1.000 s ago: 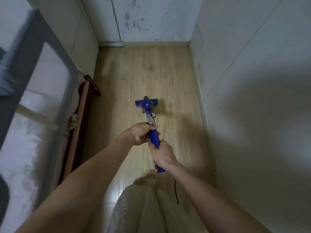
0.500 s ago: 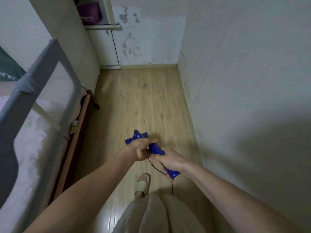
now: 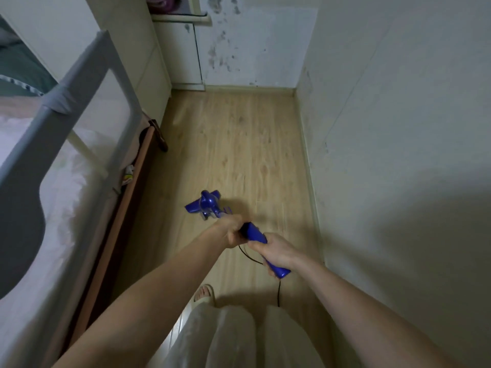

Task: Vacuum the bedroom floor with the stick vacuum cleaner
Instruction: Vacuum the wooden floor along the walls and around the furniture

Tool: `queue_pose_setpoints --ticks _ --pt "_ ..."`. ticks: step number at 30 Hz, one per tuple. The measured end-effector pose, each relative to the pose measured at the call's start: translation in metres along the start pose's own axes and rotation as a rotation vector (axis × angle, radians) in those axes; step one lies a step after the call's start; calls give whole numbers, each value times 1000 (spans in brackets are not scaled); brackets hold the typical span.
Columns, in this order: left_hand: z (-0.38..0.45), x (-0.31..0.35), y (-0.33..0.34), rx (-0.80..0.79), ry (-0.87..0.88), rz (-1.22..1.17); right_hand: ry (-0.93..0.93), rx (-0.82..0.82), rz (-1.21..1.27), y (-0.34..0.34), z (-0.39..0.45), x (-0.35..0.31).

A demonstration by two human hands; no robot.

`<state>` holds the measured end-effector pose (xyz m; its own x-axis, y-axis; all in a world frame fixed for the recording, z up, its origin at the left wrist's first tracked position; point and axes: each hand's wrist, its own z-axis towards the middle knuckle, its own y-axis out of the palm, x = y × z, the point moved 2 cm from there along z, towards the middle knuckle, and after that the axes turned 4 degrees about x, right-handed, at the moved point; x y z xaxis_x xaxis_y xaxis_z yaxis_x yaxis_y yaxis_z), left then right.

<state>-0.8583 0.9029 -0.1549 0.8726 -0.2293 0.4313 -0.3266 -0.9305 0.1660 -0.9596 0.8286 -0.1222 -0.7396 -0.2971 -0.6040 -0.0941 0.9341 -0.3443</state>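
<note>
Single head-worn wide view, angled forward and down, floor (image 3: pixel 239 155) near

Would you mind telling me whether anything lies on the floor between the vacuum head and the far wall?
Nothing visible does. The wooden floor ahead of the vacuum head looks bare up to the far wall. The black cord trails behind, near the right hand.

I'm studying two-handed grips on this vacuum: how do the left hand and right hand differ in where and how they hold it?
The left hand grips the blue stick vacuum farther down, nearer the floor head; the right hand grips higher, near the handle's end. The left hand sits farther from the body, the right hand closer, beside the black cord. Both wrap their fingers round the handle.
</note>
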Motion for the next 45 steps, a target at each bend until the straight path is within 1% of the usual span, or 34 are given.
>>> queue_pose_setpoints --ticks 2,4,8,10,14,17,20,22,27,32,35,38,41,45 --pt "3 6 -18 37 10 31 33 -10 56 22 11 -7" --pt "-2 21 -38 36 10 33 46 -22 94 32 17 -26" --pt "-21 53 -64 -59 -2 27 22 -54 119 21 17 -70" --pt "-22 60 -69 -105 15 -9 19 -45 118 18 17 -85" --pt "-5 80 -86 -106 56 -4 37 35 158 34 39 -105" --pt "13 94 -108 -76 53 -3 44 54 130 55 66 -116" --pt "28 100 -127 -41 37 26 43 81 32 78 89 -122" --pt "34 111 -139 -49 41 59 50 104 15 85 97 -134" --pt "29 162 -173 -133 19 121 63 87 118 85 106 -190" --pt "36 193 -207 -163 -7 154 35 122 221 115 126 -224" --pt "50 204 -217 -142 -3 161 5 146 236 126 149 -230" --pt "68 219 -217 -110 14 165 15 175 219 125 177 -235" --pt "87 246 -214 -101 23 197 21 197 216 114 209 -247" --pt "115 293 -209 -78 38 196 14 165 231 90 256 -270"
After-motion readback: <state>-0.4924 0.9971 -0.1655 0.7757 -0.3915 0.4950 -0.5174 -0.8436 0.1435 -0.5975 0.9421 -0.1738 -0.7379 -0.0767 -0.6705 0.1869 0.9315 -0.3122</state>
